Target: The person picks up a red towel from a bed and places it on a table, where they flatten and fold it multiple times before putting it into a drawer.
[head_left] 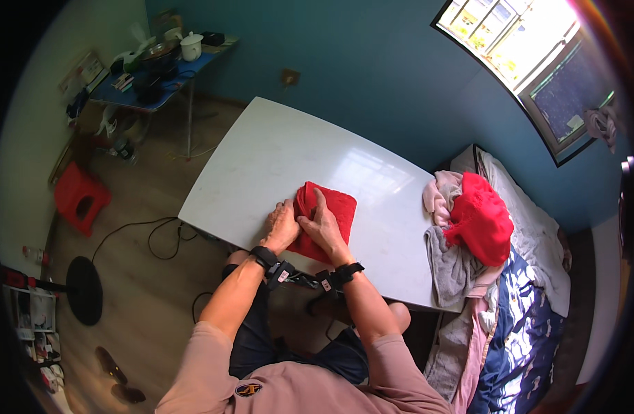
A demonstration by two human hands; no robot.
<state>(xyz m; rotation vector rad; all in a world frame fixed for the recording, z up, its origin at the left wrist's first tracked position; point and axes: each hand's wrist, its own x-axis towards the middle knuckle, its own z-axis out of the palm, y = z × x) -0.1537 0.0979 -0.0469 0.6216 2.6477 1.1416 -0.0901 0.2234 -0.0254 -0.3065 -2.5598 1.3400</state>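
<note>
A folded red towel lies near the front edge of the white table, its layers showing along the left side. My left hand is at the towel's left edge, fingers bent together against the fold; the fingertips are partly hidden. Across the top of the towel rests my right hand, its fingers stretched away from me and its thumb reaching left toward the other hand. Both wrists wear black bands with small devices.
The white table carries a heap of grey and pink cloths with a red cloth at its right end. Beside it is a bed with blue bedding. Leftward are a red stool, a cluttered blue table and a floor cable.
</note>
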